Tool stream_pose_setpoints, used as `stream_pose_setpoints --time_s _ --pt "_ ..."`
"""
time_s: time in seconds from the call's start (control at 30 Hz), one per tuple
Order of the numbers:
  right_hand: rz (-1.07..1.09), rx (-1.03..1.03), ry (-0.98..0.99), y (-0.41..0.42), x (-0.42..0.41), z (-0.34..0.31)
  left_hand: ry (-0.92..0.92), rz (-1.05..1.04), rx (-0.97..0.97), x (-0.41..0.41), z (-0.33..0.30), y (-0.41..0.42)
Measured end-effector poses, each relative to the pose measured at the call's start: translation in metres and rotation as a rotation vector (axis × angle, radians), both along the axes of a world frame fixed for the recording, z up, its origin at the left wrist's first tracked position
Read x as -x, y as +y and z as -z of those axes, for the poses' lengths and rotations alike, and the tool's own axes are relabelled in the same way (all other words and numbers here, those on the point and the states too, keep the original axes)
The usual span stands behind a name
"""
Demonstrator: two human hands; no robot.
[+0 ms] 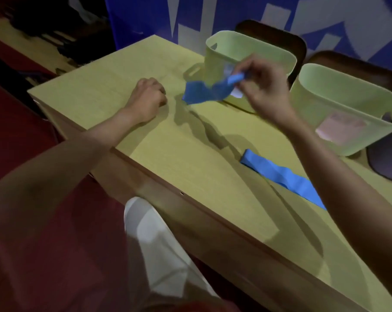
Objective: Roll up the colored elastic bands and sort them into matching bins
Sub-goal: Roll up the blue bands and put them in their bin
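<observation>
Right hand (261, 88) pinching a blue elastic band (204, 91) lifted before the left green bin (242, 52), left hand (149, 99) fisted, grip empty, on the worktop (123, 91), second blue band (282, 176) flat nearer the person

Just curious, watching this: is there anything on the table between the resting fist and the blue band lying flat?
In the head view, only bare tabletop and shadows lie between the left hand and the flat blue band. The right hand holds another blue band farther back.
</observation>
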State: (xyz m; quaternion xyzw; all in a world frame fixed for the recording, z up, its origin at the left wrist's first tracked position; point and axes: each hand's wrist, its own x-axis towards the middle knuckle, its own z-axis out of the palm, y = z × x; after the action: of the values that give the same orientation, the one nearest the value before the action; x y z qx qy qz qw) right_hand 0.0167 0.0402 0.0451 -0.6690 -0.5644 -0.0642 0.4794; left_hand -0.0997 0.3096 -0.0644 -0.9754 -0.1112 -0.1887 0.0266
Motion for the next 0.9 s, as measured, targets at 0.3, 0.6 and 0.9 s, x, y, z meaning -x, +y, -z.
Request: stream_pose_setpoints --time_s 0.3,0.6,0.9 --pt "-0.168 0.404 0.001 -0.057 0.059 0.097 -0.183 -0.017 0.432 0.038 0.010 -0.066" --pt "-0.107 0.430 -0.028 -0.080 0.073 0.094 -0.128 -0.275 0.661 -0.018 0.001 -0.062" --pt "-0.039 0.439 -0.056 -0.105 0.080 0.096 -0.164 -0.305 0.647 -0.071 -0.012 -0.064"
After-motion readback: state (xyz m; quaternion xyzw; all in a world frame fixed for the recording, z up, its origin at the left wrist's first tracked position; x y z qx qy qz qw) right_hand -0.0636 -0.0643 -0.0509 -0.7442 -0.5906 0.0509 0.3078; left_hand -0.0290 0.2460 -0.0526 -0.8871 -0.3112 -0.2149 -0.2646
